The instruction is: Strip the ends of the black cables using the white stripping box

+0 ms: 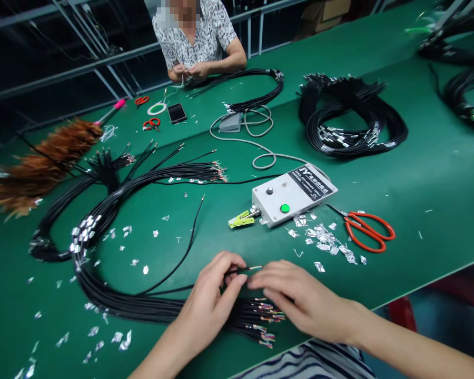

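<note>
A black cable (176, 288) runs into my left hand (217, 295), which pinches it between thumb and fingers close to its stripped end. Fine coloured wires (255, 268) stick out of that end. My right hand (300, 297) is right beside the wires, its fingers extended and its thumb a little apart, with nothing visible in its grasp. Under and beyond my left hand lies a thick bundle of black cables (142, 308); their stripped, multicoloured ends (266, 316) fan out below both hands. One loose cable (191, 237) curves up to the left.
A grey-white box (296, 192) with a green button and yellow-green clip (242, 219) stands ahead. Red-handled scissors (369, 231) lie beside foil scraps (327, 239). Coiled cables (355, 118) sit farther back. A feather duster (43, 163) is left; a person (199, 42) works opposite.
</note>
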Demonstrator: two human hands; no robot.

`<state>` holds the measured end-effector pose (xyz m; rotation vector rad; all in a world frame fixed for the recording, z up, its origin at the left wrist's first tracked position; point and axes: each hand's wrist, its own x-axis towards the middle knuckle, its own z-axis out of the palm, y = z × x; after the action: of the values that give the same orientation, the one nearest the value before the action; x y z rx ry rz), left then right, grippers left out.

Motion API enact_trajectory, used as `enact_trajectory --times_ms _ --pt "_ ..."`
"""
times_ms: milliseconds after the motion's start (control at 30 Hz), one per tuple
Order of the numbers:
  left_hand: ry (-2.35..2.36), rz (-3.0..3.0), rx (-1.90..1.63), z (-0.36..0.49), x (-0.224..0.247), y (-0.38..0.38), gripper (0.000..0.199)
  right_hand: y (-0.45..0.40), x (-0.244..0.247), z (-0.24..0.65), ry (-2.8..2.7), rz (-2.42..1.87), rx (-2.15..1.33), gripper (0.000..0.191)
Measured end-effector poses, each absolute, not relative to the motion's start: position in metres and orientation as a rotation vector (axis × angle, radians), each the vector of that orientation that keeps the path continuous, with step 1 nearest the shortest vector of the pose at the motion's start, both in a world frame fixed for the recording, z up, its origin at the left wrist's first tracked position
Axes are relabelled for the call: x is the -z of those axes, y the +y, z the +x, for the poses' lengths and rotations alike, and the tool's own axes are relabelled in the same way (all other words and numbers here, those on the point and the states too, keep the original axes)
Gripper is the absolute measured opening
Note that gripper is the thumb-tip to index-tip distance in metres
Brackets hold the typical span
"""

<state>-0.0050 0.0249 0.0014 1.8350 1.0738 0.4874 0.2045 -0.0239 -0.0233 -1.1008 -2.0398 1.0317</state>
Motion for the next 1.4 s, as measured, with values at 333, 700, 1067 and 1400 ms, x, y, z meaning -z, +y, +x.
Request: enact_trajectory --times_ms 333,700,1067,1400 --pt "1.21 1.441 -0.614 0.005 0.006 0.022 0.025 0.003 0.015 0.198 -1.488 -1.288 -0.927 0.015" --pt "1.232 1.404 -0.626 0.008 0.002 0.021 0.022 0.004 0.019 0.187 -1.564 -1.18 -0.824 0.022" --pt "1.334 1.765 -0.93 0.017 0.0 0.019 0.011 -0.007 0.012 0.19 -1.556 -1.194 -0.766 0.022" --pt "1.337 1.499 -0.917 0.017 0.003 0.017 0.009 -0.021 0.023 0.177 -1.72 -1.158 -0.547 0.035"
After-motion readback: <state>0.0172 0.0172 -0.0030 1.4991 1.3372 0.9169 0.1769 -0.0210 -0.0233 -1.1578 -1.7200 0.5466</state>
